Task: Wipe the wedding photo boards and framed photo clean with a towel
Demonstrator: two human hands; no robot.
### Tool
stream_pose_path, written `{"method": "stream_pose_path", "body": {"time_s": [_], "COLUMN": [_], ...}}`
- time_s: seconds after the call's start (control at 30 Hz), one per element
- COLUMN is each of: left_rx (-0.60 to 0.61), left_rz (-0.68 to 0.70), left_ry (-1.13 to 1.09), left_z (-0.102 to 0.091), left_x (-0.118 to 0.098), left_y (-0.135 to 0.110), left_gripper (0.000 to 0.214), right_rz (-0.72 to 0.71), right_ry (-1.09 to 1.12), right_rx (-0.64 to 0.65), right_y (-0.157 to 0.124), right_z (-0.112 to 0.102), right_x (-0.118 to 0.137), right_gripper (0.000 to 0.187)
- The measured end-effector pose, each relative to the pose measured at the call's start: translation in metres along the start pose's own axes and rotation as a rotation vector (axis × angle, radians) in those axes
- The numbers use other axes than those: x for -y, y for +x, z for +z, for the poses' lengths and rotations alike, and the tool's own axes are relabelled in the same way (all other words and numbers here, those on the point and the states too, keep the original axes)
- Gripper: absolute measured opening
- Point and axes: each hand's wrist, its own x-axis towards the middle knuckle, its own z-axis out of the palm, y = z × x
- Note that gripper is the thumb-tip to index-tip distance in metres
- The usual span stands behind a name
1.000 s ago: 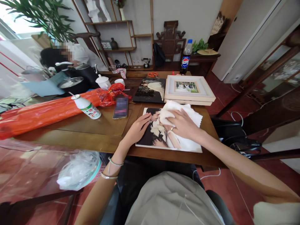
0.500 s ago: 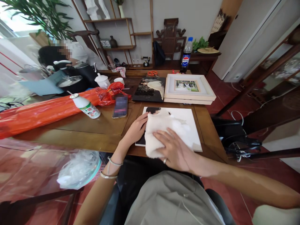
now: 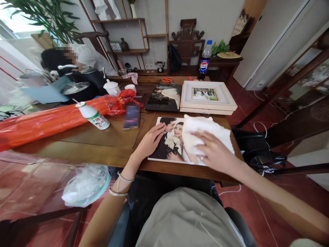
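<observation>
A large wedding photo print (image 3: 169,142) lies flat at the near edge of the wooden table (image 3: 102,142). My left hand (image 3: 150,140) rests on its left edge, fingers stretched flat on the picture. My right hand (image 3: 214,151) presses a white cloth (image 3: 205,132) onto the right half of the print, fingers spread over the cloth. A ring shows on that hand.
Behind the print lie a dark photo (image 3: 164,96) and a white framed picture (image 3: 207,96). A phone (image 3: 132,116), a small white bottle (image 3: 92,116) and a long orange plastic bag (image 3: 51,121) sit to the left. A cola bottle (image 3: 205,61) stands farther back. Another person (image 3: 64,58) sits far left.
My right hand slid the cloth from the near-left part of the print over to its right side, uncovering the couple's picture. My left hand stayed on the left edge.
</observation>
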Motion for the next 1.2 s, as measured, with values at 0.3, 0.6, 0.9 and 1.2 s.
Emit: {"method": "stream_pose_path", "body": {"time_s": [0.3, 0.6, 0.9, 1.2], "left_rx": [0.011, -0.007, -0.001, -0.361], "left_rz": [-0.001, 0.003, -0.003, -0.249], "left_ry": [-0.019, -0.03, -0.015, -0.319], "left_z": [-0.001, 0.001, 0.0, -0.005], "left_x": [0.001, 0.004, 0.0, 0.001], "left_y": [0.001, -0.001, 0.0, -0.002], "left_gripper": [0.042, 0.041, 0.041, 0.039], "right_rz": [-0.158, 0.084, -0.016, 0.049], "right_ry": [0.177, -0.014, 0.021, -0.033], "right_rx": [0.049, -0.102, 0.038, 0.069], "right_y": [0.004, 0.033, -0.01, 0.049], "right_z": [0.011, 0.002, 0.0, 0.004], "right_x": [0.04, -0.069, 0.02, 0.04], "right_gripper": [0.029, 0.019, 0.028, 0.029]}}
